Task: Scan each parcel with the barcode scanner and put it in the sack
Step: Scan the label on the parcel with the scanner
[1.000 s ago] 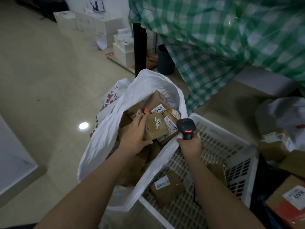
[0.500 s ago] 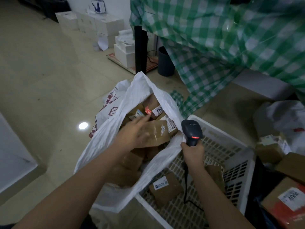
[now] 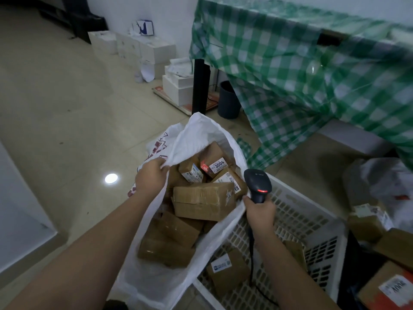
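The left rim of the white sack [image 3: 196, 139] is gripped by the left hand [image 3: 150, 176], while the barcode scanner [image 3: 257, 185] is grasped by the right hand [image 3: 260, 212] just beside the sack's right edge. Brown parcels are piled inside the sack, a large box [image 3: 203, 201] lying on top. Another labelled parcel [image 3: 226, 270] is seen in the white crate [image 3: 312, 231].

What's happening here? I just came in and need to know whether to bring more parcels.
A person is packing parcels. The left hand grips the rim of the white sack, already piled with brown boxes. The right hand holds the barcode scanner. A few parcels remain in the white crate.
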Demonstrator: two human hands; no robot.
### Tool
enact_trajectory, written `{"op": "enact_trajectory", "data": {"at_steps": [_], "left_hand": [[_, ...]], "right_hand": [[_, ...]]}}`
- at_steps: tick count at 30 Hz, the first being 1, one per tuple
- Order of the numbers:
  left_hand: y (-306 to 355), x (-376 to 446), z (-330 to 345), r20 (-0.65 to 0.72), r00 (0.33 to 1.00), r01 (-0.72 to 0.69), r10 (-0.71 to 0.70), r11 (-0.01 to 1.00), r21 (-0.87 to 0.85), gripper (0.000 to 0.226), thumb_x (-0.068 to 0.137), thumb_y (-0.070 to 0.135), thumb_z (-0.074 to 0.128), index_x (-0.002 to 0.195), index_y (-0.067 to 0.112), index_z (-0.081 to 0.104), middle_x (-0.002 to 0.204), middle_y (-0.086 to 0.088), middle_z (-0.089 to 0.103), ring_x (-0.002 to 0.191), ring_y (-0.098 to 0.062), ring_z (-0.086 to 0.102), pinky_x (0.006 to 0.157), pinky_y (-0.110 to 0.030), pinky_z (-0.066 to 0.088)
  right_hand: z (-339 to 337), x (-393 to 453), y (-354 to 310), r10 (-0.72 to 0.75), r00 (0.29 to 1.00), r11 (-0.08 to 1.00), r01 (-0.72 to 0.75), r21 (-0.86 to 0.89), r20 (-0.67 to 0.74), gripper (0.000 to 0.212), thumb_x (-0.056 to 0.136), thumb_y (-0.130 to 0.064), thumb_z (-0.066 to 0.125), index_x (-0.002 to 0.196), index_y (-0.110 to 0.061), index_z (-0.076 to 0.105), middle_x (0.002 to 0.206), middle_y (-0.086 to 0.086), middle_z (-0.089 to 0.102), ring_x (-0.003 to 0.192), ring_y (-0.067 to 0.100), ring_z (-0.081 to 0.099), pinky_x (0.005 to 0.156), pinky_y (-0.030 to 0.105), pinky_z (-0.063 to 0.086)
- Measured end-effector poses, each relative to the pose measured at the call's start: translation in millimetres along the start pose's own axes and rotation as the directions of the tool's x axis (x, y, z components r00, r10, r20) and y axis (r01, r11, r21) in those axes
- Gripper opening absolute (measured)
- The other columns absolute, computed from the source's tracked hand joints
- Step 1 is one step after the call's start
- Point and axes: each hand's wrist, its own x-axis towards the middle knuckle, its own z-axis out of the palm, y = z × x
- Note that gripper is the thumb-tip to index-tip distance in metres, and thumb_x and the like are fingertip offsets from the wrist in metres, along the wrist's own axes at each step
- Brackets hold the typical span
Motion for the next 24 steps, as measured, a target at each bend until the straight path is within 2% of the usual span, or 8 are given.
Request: {"op": "enact_trajectory", "data": {"at_steps": [3,6,8,11,15,17,20,24], "left_hand": [[6.4,12.0,-35.5,-0.136,0.990,0.010,-0.025,0.994,-0.110,0.021,0.096,0.017,0.050,0.103,0.005,0.066,0.095,-0.013,0.065,0.088,-0.032,0.059,0.070,-0.031,0.038],[21.7,32.9,-84.5,-0.264,0.961,0.024,-0.085,0.974,-0.227,0.020,0.097,0.015,0.048,0.101,0.001,0.061,0.096,-0.017,0.062,0.091,-0.033,0.056,0.070,-0.028,0.032],[38.1,45.6,-121.4,-0.332,0.940,-0.018,-0.077,0.962,-0.273,0.020,0.098,0.015,0.047,0.103,0.000,0.060,0.101,-0.017,0.063,0.093,-0.031,0.056,0.070,-0.027,0.032],[66.6,54.7,-177.6,-0.418,0.908,-0.122,-0.025,0.939,-0.321,0.019,0.099,0.016,0.045,0.101,0.002,0.058,0.097,-0.011,0.060,0.085,-0.020,0.049,0.068,-0.025,0.030],[82.5,47.7,-233.2,-0.514,0.858,-0.187,0.011,0.938,-0.293,0.018,0.100,0.018,0.044,0.104,0.006,0.056,0.093,-0.002,0.053,0.085,-0.018,0.046,0.069,-0.026,0.030],[66.0,36.4,-245.4,-0.475,0.880,-0.109,-0.009,0.970,-0.219,0.018,0.100,0.017,0.043,0.106,0.006,0.055,0.094,-0.005,0.054,0.085,-0.023,0.048,0.070,-0.030,0.031],[25.8,16.5,-248.4,-0.309,0.949,0.045,-0.061,0.997,-0.057,0.020,0.099,0.017,0.042,0.109,0.002,0.052,0.109,-0.024,0.059,0.099,-0.039,0.055,0.077,-0.038,0.038],[-4.6,-8.8,-245.2,-0.242,0.966,0.075,-0.091,0.994,-0.077,0.022,0.098,0.014,0.042,0.109,-0.003,0.050,0.112,-0.030,0.058,0.105,-0.043,0.055,0.084,-0.040,0.041]], "right_hand": [[5.8,-3.0,-24.2,-0.043,0.999,0.999,0.042,-0.028,-0.005,0.011,0.083,-0.010,0.069,0.080,-0.003,0.061,0.068,0.010,0.058,0.063,0.022,0.054,0.066,0.032,0.041],[10.4,-8.9,-68.6,-0.074,0.997,0.997,0.074,0.022,-0.006,0.010,0.085,-0.014,0.068,0.084,-0.011,0.059,0.074,0.007,0.061,0.071,0.024,0.058,0.067,0.030,0.041],[11.8,-14.9,-105.9,-0.144,0.989,0.988,0.145,0.058,-0.025,0.011,0.083,-0.013,0.069,0.088,-0.009,0.061,0.076,0.009,0.062,0.074,0.027,0.059,0.069,0.031,0.043],[11.8,-34.1,-168.6,-0.256,0.967,0.951,0.254,0.178,-0.014,0.007,0.085,-0.008,0.067,0.088,-0.007,0.060,0.068,0.002,0.057,0.063,0.016,0.053,0.059,0.027,0.041],[-1.7,-69.1,-215.1,-0.377,0.926,0.896,0.362,0.256,0.011,0.012,0.085,-0.011,0.069,0.093,-0.013,0.060,0.074,-0.004,0.060,0.068,0.011,0.056,0.063,0.026,0.043],[-8.9,-78.4,-201.5,-0.410,0.911,0.906,0.401,0.135,0.040,0.014,0.083,-0.006,0.069,0.087,-0.015,0.059,0.074,0.001,0.061,0.073,0.019,0.059,0.067,0.028,0.042],[-18.2,-86.6,-160.0,-0.317,0.945,0.926,0.327,-0.186,0.082,0.015,0.081,-0.010,0.068,0.081,-0.018,0.056,0.080,0.012,0.063,0.081,0.032,0.061,0.072,0.037,0.047],[-19.9,-102.2,-125.5,-0.232,0.971,0.904,0.239,-0.355,0.062,0.011,0.082,-0.012,0.067,0.089,-0.013,0.058,0.081,0.010,0.059,0.077,0.028,0.055,0.068,0.031,0.040]]}}
